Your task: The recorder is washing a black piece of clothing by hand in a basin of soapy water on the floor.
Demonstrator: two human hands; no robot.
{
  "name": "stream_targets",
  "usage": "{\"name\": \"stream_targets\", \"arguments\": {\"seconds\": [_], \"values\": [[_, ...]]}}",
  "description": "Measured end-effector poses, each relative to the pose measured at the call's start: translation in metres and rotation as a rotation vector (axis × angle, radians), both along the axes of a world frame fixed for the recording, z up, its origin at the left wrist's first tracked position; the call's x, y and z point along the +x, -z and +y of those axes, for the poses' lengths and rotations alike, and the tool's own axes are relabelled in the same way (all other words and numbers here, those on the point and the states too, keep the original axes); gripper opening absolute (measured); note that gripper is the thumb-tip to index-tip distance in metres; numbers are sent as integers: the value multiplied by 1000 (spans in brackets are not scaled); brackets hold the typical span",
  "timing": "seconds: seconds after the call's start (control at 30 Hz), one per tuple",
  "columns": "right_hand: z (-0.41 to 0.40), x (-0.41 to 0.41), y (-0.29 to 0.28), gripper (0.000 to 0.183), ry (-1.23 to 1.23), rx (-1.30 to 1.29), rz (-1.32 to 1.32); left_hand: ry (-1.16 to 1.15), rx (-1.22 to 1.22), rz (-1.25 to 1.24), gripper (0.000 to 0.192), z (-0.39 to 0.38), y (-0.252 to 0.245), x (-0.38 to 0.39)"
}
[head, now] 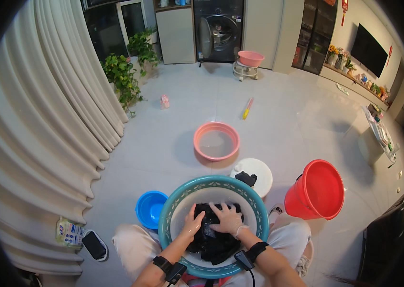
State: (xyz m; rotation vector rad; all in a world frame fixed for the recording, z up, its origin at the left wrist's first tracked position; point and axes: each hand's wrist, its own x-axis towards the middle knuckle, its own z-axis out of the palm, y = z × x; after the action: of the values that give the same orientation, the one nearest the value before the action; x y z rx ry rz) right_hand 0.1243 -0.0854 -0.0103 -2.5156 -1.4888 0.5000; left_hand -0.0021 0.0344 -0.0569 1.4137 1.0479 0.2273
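Observation:
In front of me stands a large teal basin with a white inside and a pale leaf pattern around its rim. A wet black cloth lies bunched inside it. My left hand is at the cloth's left edge, thumb apart from the fingers; whether it grips the fabric is hard to see. In a thin translucent glove, my right hand lies on top of the cloth with its fingers spread. Both forearms rest over the basin's near rim, each with a black strap and a small device.
A blue basin is left of the teal one. Beyond are a white stool bearing a dark cloth and a pink basin of water. Right stands a red bucket. A phone lies left, near curtains.

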Motion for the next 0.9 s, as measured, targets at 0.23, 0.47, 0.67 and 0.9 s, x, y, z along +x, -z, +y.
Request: {"name": "stream_targets", "arguments": {"seconds": [0.23, 0.47, 0.67, 0.9], "values": [[17, -21, 36, 45, -21, 288, 687, -252, -964, -167, 49, 11, 14, -3], [-3, -57, -39, 31, -157, 570, 379, -87, -1081, -364, 38, 3, -1, -7], [2, -44, -27, 19, -189, 690, 36, -162, -1069, -372, 35, -8, 11, 4], [-4, 19, 4, 24, 300, 285, 80, 181, -287, -108, 37, -12, -23, 2]]}}
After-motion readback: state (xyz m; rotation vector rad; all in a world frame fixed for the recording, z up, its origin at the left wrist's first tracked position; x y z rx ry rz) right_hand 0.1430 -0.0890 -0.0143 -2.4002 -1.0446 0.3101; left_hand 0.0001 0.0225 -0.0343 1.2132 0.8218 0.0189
